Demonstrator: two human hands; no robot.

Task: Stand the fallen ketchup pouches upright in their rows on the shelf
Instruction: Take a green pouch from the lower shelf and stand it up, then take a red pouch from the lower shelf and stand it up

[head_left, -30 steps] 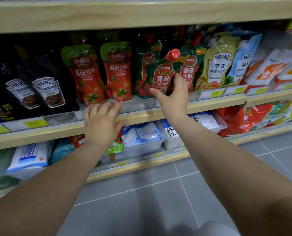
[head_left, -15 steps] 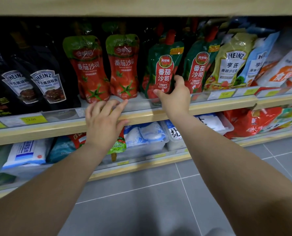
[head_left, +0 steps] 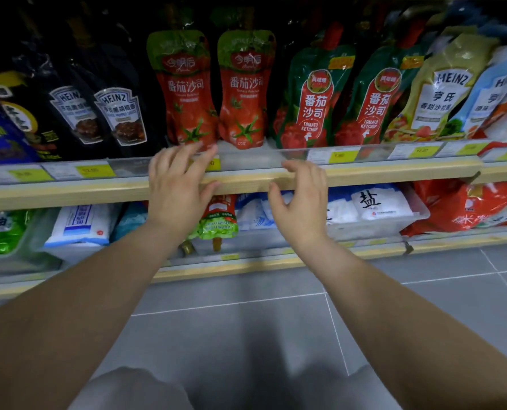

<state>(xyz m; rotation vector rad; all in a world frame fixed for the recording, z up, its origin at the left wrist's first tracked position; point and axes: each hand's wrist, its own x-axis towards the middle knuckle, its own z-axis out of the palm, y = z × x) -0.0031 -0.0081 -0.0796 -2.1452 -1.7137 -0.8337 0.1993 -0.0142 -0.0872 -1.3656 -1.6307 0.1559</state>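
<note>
Two red ketchup pouches with green tops (head_left: pixel 187 90) (head_left: pixel 244 90) stand upright side by side on the middle shelf (head_left: pixel 394 170). To their right stand two green ketchup pouches with red labels (head_left: pixel 314 99) (head_left: pixel 376 99), both upright and leaning slightly. My left hand (head_left: pixel 178 187) is open, fingers spread over the shelf's front edge just below the left red pouch. My right hand (head_left: pixel 302 196) is open too, in front of the shelf edge below the first green pouch, touching no pouch. Another red ketchup pouch (head_left: pixel 219 217) hangs upside down on the lower shelf between my hands.
Black Heinz pepper sauce pouches (head_left: pixel 119 113) stand left of the ketchup. Heinz salad dressing pouches (head_left: pixel 441 90) stand to the right. The lower shelf holds white salt bags (head_left: pixel 373 202) in clear bins and red bags (head_left: pixel 468 205). Grey floor tiles (head_left: pixel 246 335) lie below.
My right hand has let go of the green ketchup pouch and drawn back below the shelf edge. That pouch, tilted a second ago, stands upright. The view has moved closer.
</note>
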